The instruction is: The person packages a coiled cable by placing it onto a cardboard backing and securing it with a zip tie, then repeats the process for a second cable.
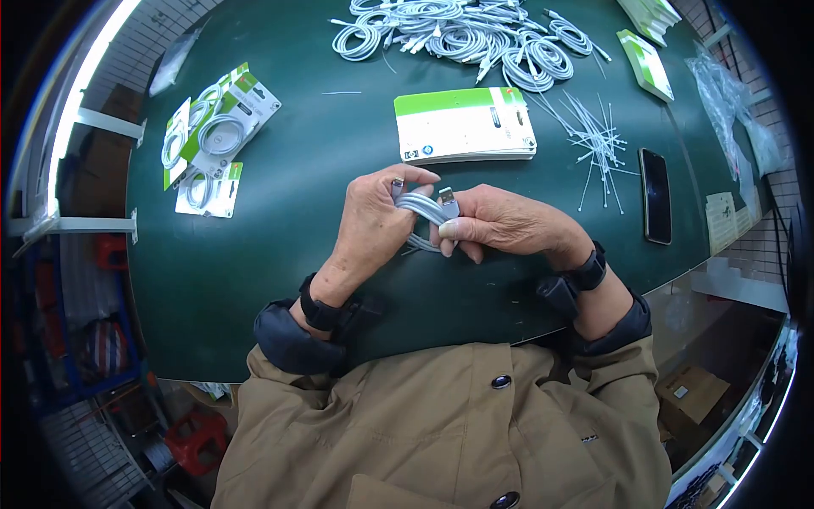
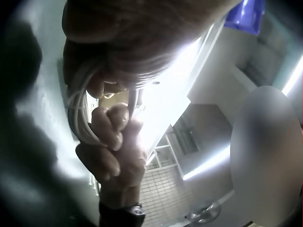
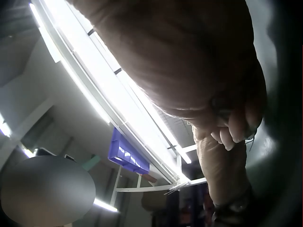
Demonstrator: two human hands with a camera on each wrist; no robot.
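Note:
A coiled pale grey cable (image 1: pixel 419 204) is held between both hands above the green table. The left hand (image 1: pixel 370 222) curls round the coil's left side, with one connector (image 1: pixel 397 184) by its thumb and forefinger. The right hand (image 1: pixel 509 222) pinches the coil's right side, and a USB plug (image 1: pixel 447 197) stands up beside its thumb. In the left wrist view the coil (image 2: pixel 80 111) loops between the left hand (image 2: pixel 123 42) and the right hand's fingers. The right wrist view shows the right hand (image 3: pixel 189 61) in shadow, hiding most of the coil.
Beyond the hands lies a stack of green-and-white cards (image 1: pixel 465 127). Many coiled cables (image 1: pixel 458 34) lie at the back, with loose white ties (image 1: pixel 598 140) and a phone (image 1: pixel 655 195) at the right. Carded cables (image 1: pixel 222 134) lie at the left, plastic bags (image 1: pixel 721 110) at the right edge.

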